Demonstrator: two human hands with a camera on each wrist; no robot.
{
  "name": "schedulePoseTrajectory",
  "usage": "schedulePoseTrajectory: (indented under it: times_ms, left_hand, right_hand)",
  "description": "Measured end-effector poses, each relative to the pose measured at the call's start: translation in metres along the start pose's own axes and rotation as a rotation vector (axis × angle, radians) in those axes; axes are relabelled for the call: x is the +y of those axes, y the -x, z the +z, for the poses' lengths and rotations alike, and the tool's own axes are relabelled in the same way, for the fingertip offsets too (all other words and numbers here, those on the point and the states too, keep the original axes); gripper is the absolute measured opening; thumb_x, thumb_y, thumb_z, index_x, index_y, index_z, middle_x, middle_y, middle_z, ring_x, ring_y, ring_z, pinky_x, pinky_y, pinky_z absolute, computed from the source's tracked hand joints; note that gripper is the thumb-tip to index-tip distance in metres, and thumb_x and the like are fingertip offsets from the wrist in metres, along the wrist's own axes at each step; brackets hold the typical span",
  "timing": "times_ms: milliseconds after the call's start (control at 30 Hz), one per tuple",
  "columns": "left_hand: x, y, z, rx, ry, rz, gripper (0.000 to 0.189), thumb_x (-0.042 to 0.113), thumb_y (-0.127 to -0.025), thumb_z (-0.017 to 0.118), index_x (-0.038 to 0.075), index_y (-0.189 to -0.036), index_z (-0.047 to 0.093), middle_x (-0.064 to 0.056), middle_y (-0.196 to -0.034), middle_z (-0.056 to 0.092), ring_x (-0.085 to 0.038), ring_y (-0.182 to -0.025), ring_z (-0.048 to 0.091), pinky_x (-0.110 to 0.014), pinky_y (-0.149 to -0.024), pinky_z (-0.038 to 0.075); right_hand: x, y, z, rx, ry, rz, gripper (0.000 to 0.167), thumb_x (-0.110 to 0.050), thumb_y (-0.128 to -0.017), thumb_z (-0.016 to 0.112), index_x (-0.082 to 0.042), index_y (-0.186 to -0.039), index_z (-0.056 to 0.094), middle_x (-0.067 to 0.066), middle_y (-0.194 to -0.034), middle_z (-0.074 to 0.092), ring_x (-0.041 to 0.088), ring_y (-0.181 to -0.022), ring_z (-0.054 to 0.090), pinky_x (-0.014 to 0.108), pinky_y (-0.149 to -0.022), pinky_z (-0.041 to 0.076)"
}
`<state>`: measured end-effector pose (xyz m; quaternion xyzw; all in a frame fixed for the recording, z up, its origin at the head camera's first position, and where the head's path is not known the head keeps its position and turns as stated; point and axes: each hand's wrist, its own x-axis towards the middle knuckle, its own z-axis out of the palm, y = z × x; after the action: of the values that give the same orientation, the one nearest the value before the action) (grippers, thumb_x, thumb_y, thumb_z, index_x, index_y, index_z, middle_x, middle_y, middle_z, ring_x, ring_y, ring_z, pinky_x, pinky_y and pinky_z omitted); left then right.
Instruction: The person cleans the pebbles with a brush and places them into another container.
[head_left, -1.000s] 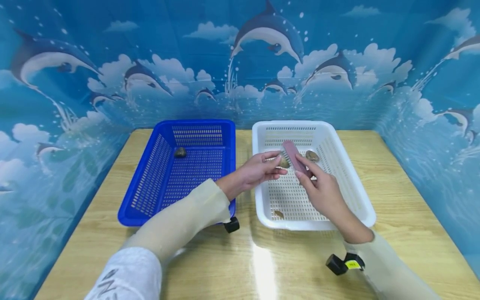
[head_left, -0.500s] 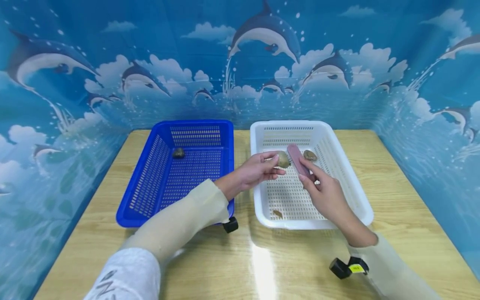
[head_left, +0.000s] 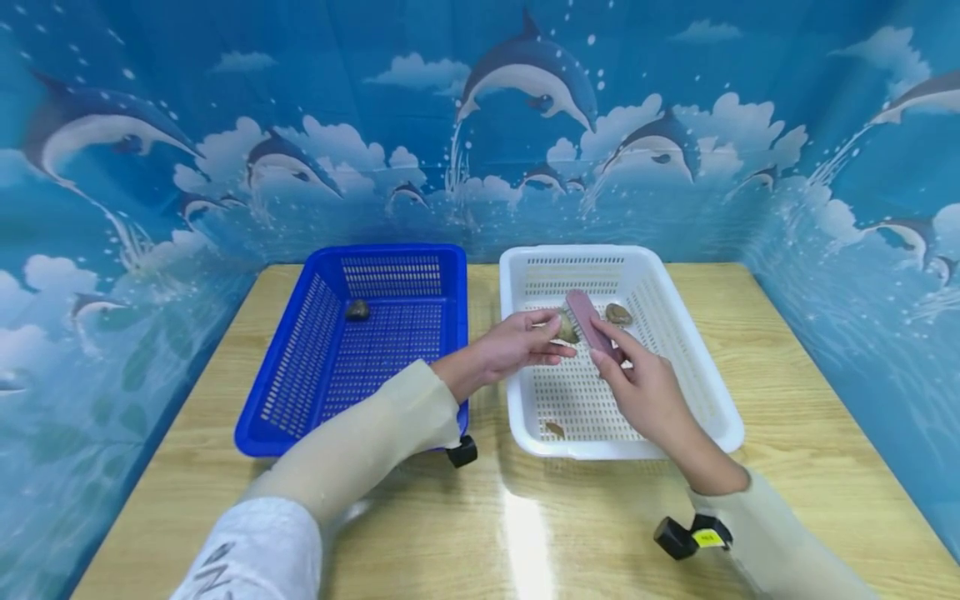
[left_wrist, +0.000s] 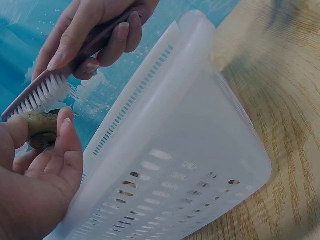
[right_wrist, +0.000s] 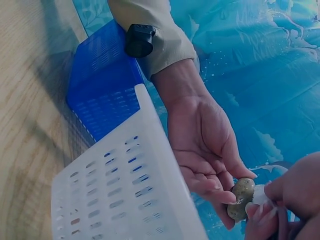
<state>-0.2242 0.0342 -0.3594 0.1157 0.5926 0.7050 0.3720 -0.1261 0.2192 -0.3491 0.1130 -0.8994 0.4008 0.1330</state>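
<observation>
In the head view my left hand [head_left: 517, 343] pinches a rounded olive-brown pebble-like piece [head_left: 567, 328] between thumb and fingers, over the white basket [head_left: 701, 387]. My right hand [head_left: 648, 379] grips a brush with a pinkish-brown back [head_left: 588, 321], its bristles turned toward the piece. The left wrist view shows the white bristles [left_wrist: 42, 92] right at the top of the olive-brown piece [left_wrist: 42, 127]. From the right wrist view, a groove crosses the piece [right_wrist: 242, 195], and the right hand's fingers [right_wrist: 262, 222] hide most of the brush.
Inside the white basket lie a brown stone-like piece [head_left: 618, 314] and a small flat brown piece [head_left: 555, 429]. A blue basket [head_left: 281, 429] stands to the left with one dark stone-like piece [head_left: 357, 310]. Both are on a wooden table [head_left: 420, 533] before a dolphin-print backdrop [head_left: 337, 75].
The brush moves a little right, away from the olive-brown piece, then back left against it. The left hand keeps its hold, and the piece shifts slightly in its fingers.
</observation>
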Motion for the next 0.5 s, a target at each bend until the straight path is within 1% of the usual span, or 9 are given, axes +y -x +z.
schedulePoseTrajectory:
  times_ms: [100, 200, 267, 400, 467, 500]
  left_hand:
    - [-0.0004, -0.0007, 0.0015, -0.009, -0.032, -0.001, 0.051, 0.022, -0.107, 0.038, 0.007, -0.154, 0.023, -0.021, -0.141, 0.05, -0.032, -0.121, 0.057, -0.032, -0.096, 0.053]
    - [-0.001, -0.0018, 0.0022, -0.013, -0.047, -0.002, 0.052, 0.022, -0.107, 0.038, 0.006, -0.154, 0.023, -0.02, -0.141, 0.049, -0.034, -0.124, 0.054, -0.028, -0.092, 0.054]
    - [-0.0013, -0.0022, 0.0023, -0.014, -0.049, -0.001, 0.052, 0.022, -0.107, 0.037, 0.006, -0.154, 0.023, -0.019, -0.141, 0.049, -0.034, -0.124, 0.054, -0.031, -0.096, 0.053]
    - [-0.0011, -0.0017, 0.0022, -0.016, -0.043, -0.001, 0.05, 0.022, -0.107, 0.037, 0.007, -0.153, 0.025, -0.021, -0.14, 0.05, -0.033, -0.124, 0.054, -0.043, -0.107, 0.045]
    - [-0.0007, -0.0013, 0.0023, -0.014, -0.044, -0.004, 0.05, 0.022, -0.107, 0.037, 0.008, -0.153, 0.026, -0.021, -0.14, 0.05, -0.033, -0.123, 0.055, -0.044, -0.108, 0.044]
    - [-0.0004, -0.0011, 0.0023, -0.012, -0.047, -0.003, 0.049, 0.022, -0.107, 0.037, 0.009, -0.153, 0.027, -0.02, -0.14, 0.051, -0.032, -0.123, 0.055, -0.042, -0.106, 0.046]
  right_hand:
    - [0.0, -0.003, -0.0002, 0.026, 0.024, -0.021, 0.041, -0.011, -0.099, 0.057, -0.004, -0.139, 0.051, 0.012, -0.081, 0.066, 0.013, -0.063, 0.058, 0.021, -0.048, 0.049]
    - [0.0004, -0.0053, -0.0013, 0.033, 0.035, -0.021, 0.041, -0.011, -0.099, 0.057, -0.003, -0.139, 0.051, 0.011, -0.079, 0.066, 0.013, -0.063, 0.056, 0.022, -0.049, 0.048]
    - [0.0011, -0.0062, -0.002, 0.032, 0.043, -0.014, 0.041, -0.011, -0.099, 0.057, -0.002, -0.139, 0.051, 0.012, -0.077, 0.065, 0.013, -0.062, 0.055, 0.023, -0.048, 0.047]
    - [0.0031, -0.0065, -0.0027, 0.016, 0.043, 0.017, 0.042, -0.012, -0.1, 0.056, -0.003, -0.14, 0.05, 0.012, -0.078, 0.065, 0.017, -0.061, 0.055, 0.024, -0.046, 0.046]
    - [0.0038, -0.0064, -0.0028, 0.01, 0.038, 0.027, 0.042, -0.012, -0.1, 0.056, -0.003, -0.141, 0.049, 0.013, -0.079, 0.065, 0.02, -0.064, 0.056, 0.024, -0.048, 0.047]
    - [0.0042, -0.0062, -0.0029, 0.008, 0.037, 0.03, 0.042, -0.012, -0.1, 0.055, -0.003, -0.141, 0.049, 0.013, -0.079, 0.065, 0.02, -0.064, 0.057, 0.024, -0.048, 0.047]
